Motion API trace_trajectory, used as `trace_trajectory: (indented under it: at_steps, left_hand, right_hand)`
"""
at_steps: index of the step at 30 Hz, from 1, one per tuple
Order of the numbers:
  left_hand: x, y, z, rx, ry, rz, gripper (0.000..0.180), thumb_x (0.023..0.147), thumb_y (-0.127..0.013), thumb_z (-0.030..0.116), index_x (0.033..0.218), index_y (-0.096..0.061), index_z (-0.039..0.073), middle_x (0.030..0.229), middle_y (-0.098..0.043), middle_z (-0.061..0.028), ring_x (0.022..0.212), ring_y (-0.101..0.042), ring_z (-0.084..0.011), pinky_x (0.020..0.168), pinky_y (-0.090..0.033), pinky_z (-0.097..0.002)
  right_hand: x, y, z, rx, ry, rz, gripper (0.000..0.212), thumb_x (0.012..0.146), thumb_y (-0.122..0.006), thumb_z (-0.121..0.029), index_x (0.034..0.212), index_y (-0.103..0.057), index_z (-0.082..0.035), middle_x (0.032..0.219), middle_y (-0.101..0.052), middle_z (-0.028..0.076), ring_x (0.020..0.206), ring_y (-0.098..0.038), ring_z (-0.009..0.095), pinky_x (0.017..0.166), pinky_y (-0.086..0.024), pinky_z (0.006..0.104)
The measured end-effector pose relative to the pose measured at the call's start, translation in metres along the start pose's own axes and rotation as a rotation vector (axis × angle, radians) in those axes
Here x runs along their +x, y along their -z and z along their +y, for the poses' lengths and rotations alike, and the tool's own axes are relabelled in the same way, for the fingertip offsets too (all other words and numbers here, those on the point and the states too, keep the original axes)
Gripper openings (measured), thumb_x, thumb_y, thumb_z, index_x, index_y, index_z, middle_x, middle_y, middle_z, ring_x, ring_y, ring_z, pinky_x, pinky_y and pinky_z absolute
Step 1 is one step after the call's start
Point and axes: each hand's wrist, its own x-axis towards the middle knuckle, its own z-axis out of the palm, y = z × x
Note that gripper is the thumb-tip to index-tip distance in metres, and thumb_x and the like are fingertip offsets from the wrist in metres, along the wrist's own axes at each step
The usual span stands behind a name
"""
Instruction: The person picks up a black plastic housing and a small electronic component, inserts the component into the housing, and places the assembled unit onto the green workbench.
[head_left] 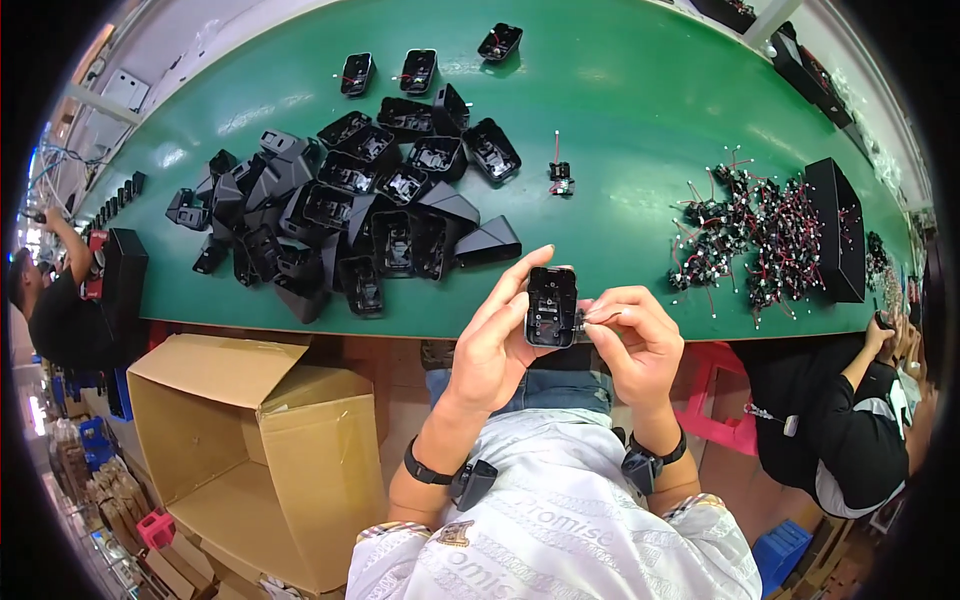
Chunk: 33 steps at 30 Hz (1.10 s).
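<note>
I have the black housing (552, 300) held in my left grip (488, 355), its hollow side facing me, at the near edge of the green surface (610, 235). My right grip (640, 345) pinches a small piece (583, 314), mostly hidden by my fingers, at the housing's right side. Beyond lie heaped black shells (350, 172) leftward, one small assembly (561, 178) ahead and piled wired parts (785, 235) rightward.

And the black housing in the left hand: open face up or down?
Up: the black housing in the left hand shows its hollow interior and rim to the head camera, with no cover over it.
</note>
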Motion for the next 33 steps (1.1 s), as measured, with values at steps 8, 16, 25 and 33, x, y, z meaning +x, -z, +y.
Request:
trace_trajectory:
  at_steps: [8,16,25,33]
  left_hand:
    - [-0.006,0.008,-0.003,0.053,-0.12,0.068,0.052,0.105,-0.057,0.013,0.154,-0.041,0.002,0.128,-0.057,-0.0086,0.106,-0.063,-0.0122,0.087,-0.054,-0.026]
    - [-0.005,0.018,-0.01,0.175,-0.245,0.065,0.052,0.101,-0.065,0.015,0.149,-0.049,0.003,0.128,-0.057,-0.0039,0.078,-0.05,0.0006,0.06,-0.037,-0.0158]
    - [-0.003,0.025,-0.011,0.155,-0.19,0.087,0.051,0.101,-0.063,0.016,0.149,-0.049,0.004,0.137,-0.056,-0.0069,0.075,-0.048,0.0023,0.056,-0.035,-0.0144]
    - [-0.007,0.025,-0.014,0.163,-0.158,0.107,0.049,0.102,-0.062,0.015,0.148,-0.051,0.003,0.136,-0.056,-0.006,0.072,-0.043,0.0027,0.057,-0.033,-0.0144]
  right_hand:
    - [0.014,-0.009,-0.017,-0.238,0.188,-0.12,0.015,0.08,-0.078,0.009,0.092,-0.071,0.002,0.109,-0.064,0.015,0.095,-0.068,0.022,0.086,-0.061,0.0357]
    - [0.017,-0.016,-0.019,-0.413,0.258,-0.18,0.018,0.078,-0.082,0.005,0.092,-0.072,-0.001,0.11,-0.065,0.013,0.089,-0.068,0.02,0.076,-0.057,0.0298]
    - [0.018,-0.007,-0.026,-0.331,0.114,-0.171,0.015,0.08,-0.079,0.006,0.092,-0.071,0.0,0.092,-0.071,0.011,0.08,-0.069,0.018,0.071,-0.056,0.0283]
    - [0.016,-0.009,-0.022,-0.353,0.174,-0.174,0.021,0.074,-0.079,0.012,0.088,-0.071,-0.001,0.093,-0.075,0.012,0.087,-0.073,0.022,0.074,-0.058,0.029]
